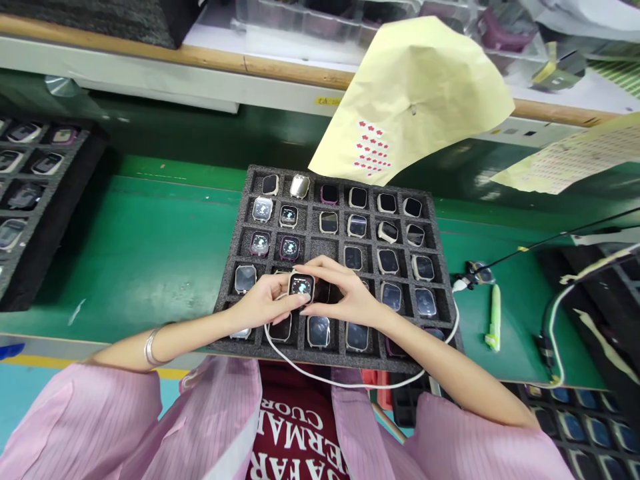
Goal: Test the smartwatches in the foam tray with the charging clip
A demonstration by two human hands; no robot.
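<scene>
In pinched left fingers [291, 304] and wider-curved right fingers [324, 272]: round-cornered watch [301, 285], glossy face up, long axis forward; beneath, foam tray [323, 247].

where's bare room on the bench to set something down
Widest: green tabletop between the left foam tray and central foam tray. Smaller: between the green tool and right-hand white cable. Crowded: the central foam tray itself, and around the loose smartwatch and black cable.

In front of me stretches a green table [150, 267], a wood-edged shelf [290, 71] along its far side; low on my left, a yellow stripe [50, 362] crosses blue floor [20, 393].
</scene>
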